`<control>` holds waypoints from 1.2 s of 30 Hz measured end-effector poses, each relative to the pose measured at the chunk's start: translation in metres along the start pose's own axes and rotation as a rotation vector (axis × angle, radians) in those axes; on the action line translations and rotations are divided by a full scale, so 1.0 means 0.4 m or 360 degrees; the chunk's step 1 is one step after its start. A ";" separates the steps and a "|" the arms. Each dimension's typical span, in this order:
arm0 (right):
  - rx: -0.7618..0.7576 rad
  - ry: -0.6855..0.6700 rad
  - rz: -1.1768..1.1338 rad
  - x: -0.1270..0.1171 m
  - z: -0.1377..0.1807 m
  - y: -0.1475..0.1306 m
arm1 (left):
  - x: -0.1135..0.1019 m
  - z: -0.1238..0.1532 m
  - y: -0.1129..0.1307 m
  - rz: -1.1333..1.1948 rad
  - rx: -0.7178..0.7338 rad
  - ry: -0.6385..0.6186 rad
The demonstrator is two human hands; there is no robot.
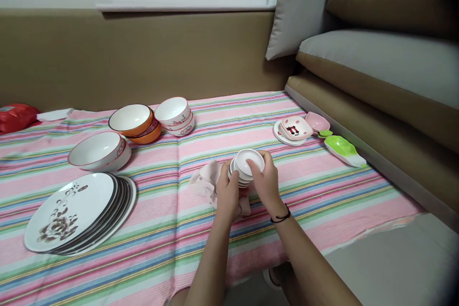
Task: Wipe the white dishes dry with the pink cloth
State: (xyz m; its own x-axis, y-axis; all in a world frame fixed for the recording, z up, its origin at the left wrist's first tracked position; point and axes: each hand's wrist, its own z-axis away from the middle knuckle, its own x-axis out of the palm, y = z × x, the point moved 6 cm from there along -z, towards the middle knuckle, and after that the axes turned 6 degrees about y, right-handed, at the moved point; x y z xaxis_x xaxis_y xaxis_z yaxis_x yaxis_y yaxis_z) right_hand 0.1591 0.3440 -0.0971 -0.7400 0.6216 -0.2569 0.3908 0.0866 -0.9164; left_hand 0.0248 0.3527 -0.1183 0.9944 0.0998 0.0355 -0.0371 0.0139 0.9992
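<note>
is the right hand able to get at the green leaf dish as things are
Probably, but not right away: the right hand is holding the stack of small bowls. Only bare tablecloth lies between it and the green dish.

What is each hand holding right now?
Left hand: closed on the stack of small white bowls.
Right hand: closed on the same stack.

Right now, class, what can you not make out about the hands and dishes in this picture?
1. Head view: number of small white bowls, their sides covered by the left hand and right hand.
2. Head view: pink cloth, partly hidden by the left hand.
3. Head view: red object, cut off by the left edge.
4. Head view: plate stack, lower plates showing only rims.
</note>
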 end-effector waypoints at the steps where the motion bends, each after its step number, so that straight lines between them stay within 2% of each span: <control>1: 0.0026 -0.0016 -0.0003 0.001 -0.001 0.005 | 0.000 0.000 -0.003 0.0025 -0.0017 -0.0009; 5: 0.0112 -0.0052 -0.0097 0.005 -0.004 0.017 | 0.004 0.006 -0.006 0.0113 -0.0123 -0.0052; 9: 0.0314 -0.0096 -0.0358 0.016 0.001 0.031 | 0.021 0.016 -0.010 0.0217 -0.0256 -0.0132; 18: 0.0691 -0.0241 -0.0867 0.045 0.010 0.054 | 0.016 0.008 0.000 0.0168 -0.0096 -0.0104; 25: 0.0693 -0.0294 -0.0853 0.053 0.013 0.057 | 0.005 0.006 0.009 0.0024 -0.0045 -0.0023; 29: 0.0630 -0.0362 -0.0735 0.057 0.020 0.065 | -0.007 -0.001 0.000 0.0035 0.0040 0.0108; 36: 0.0180 -0.0391 -0.0421 0.051 0.013 0.023 | -0.027 -0.007 0.003 -0.0029 0.0216 0.0299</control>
State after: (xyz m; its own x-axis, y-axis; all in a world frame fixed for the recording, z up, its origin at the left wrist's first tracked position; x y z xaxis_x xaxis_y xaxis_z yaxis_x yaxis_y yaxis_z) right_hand 0.1448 0.3536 -0.1122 -0.9219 0.3827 -0.0605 0.1161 0.1240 -0.9855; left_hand 0.0139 0.3544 -0.1175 0.9583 0.2845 0.0265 0.0067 -0.1151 0.9933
